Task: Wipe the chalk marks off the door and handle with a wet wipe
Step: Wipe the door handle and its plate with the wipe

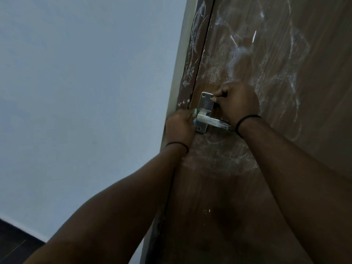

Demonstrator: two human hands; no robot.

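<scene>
The brown wooden door (285,187) carries white chalk marks (238,54) above, beside and below the handle. A silver lever handle (209,120) sits on a metal plate (204,103) near the door's left edge. My right hand (238,103) is curled at the plate's upper right corner. A small white bit, seemingly the wet wipe (212,98), shows at its fingertips, and the rest of the wipe is hidden. My left hand (179,128) is at the handle's left end and grips a small teal thing (194,116).
The dark door frame (190,54) left of the door also bears chalk scribbles. A pale wall (85,92) fills the left side. Dark floor (11,242) shows at the bottom left corner.
</scene>
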